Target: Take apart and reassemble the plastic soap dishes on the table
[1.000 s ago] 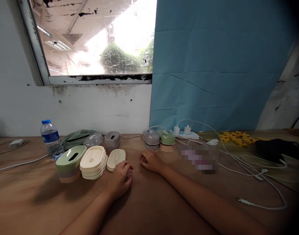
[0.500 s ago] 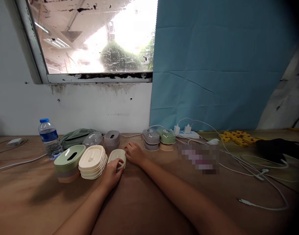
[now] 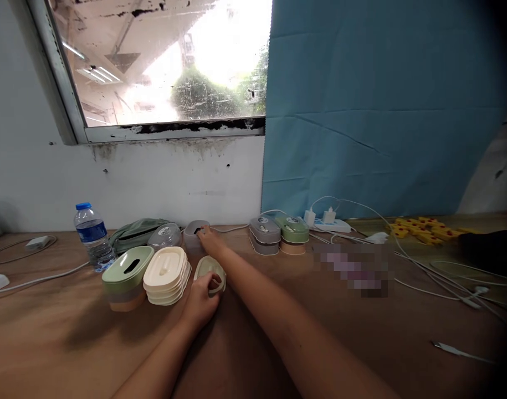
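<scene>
My left hand grips the near edge of a pale cream lid, thumb and fingers closed on its rim. The lid looks slightly tilted above the table. Farther back, my right hand has its fingers at the dark slot in the top of a grey box; the fingertips are partly hidden there. Just left of the cream lid stands a stack of cream lids. Beside that stack is a taller stack of nested boxes with a green slotted top.
A clear plastic tub, a green bag and a water bottle stand at the back left. Grey and green lidded containers sit right of centre. A power strip, cables and yellow pieces lie further right.
My right hand has left the cream lid's side and reached back and left to the grey box. My left hand has tilted the cream lid. The view has shifted slightly.
</scene>
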`<action>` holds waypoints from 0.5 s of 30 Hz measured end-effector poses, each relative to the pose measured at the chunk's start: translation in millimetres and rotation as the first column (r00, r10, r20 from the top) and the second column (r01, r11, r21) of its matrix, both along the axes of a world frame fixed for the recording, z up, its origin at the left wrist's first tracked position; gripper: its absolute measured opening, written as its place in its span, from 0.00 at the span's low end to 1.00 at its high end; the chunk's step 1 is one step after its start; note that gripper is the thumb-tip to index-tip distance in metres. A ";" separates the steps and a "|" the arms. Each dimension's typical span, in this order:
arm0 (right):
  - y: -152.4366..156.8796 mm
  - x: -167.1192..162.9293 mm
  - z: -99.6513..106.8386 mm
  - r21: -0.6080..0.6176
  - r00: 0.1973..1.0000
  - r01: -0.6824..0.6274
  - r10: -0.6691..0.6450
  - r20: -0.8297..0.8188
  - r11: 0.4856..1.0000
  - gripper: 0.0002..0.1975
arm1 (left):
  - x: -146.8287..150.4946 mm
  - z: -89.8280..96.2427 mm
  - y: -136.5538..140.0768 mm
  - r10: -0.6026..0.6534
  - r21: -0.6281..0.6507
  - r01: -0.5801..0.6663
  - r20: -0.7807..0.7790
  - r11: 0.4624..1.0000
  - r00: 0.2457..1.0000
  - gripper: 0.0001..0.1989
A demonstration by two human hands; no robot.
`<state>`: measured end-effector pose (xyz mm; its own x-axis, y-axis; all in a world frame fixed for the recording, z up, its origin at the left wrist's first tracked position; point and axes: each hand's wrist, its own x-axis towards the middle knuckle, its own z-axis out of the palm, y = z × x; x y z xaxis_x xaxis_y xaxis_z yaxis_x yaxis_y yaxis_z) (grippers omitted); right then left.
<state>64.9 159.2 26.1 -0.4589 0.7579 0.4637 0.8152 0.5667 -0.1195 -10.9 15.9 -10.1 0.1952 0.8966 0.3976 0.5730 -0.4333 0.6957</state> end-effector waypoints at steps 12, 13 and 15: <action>-0.4 -14.4 6.3 -0.058 0.997 0.080 -0.080 0.010 0.995 0.14 | 2.2 0.7 -0.9 0.006 0.032 -0.005 -0.041 0.999 0.999 0.06; 0.8 -17.7 5.5 -0.078 0.995 0.097 -0.098 -0.004 0.992 0.14 | 1.9 0.8 -1.0 0.009 0.035 -0.007 -0.044 0.999 0.999 0.06; 2.9 -21.4 5.0 -0.117 0.992 0.112 -0.117 -0.037 0.987 0.14 | 1.5 1.2 -1.2 0.012 0.036 -0.009 -0.057 0.999 0.998 0.06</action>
